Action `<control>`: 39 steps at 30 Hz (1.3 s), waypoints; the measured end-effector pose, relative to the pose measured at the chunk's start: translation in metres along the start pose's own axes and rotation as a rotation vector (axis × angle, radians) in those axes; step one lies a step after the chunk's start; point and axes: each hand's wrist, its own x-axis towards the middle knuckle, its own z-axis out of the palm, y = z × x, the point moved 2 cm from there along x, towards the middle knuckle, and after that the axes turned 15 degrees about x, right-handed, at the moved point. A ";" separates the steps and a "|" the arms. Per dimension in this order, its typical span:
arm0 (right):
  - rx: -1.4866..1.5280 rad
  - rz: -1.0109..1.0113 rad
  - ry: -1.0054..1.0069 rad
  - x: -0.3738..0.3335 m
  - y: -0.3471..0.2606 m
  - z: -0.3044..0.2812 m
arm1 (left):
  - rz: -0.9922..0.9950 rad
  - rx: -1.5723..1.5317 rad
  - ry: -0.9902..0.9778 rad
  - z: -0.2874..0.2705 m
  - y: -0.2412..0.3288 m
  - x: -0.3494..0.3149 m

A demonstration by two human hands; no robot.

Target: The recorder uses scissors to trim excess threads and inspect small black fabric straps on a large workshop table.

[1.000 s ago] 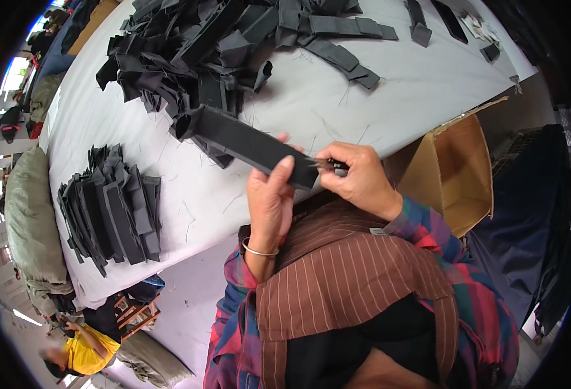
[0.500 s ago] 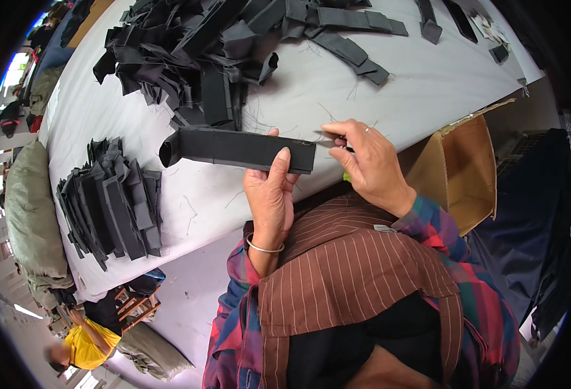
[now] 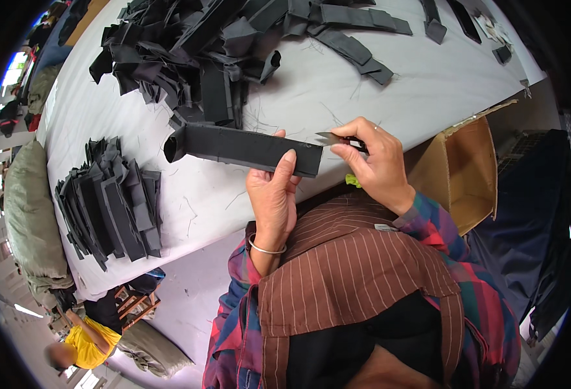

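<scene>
Snips (image 3: pixel 337 139) move off the dark strip (image 3: pixel 246 146)

Left grip (image 3: pixel 272 198) pinches the strip over the worktop (image 3: pixel 428 84); right grip (image 3: pixel 379 162) wraps the snips, just beside its end. Left of these, the tidy stack (image 3: pixel 114 207) looks done; farther off, the larger loose heap (image 3: pixel 221 45) seems left.

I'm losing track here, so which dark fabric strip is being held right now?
The strip in the left hand, one end near the snips in the right hand; the others lie on the table, heaped, stacked or loose.
</scene>
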 end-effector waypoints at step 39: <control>0.247 0.191 -0.024 0.030 0.028 0.004 | 0.013 0.371 -0.381 -0.007 -0.001 -0.021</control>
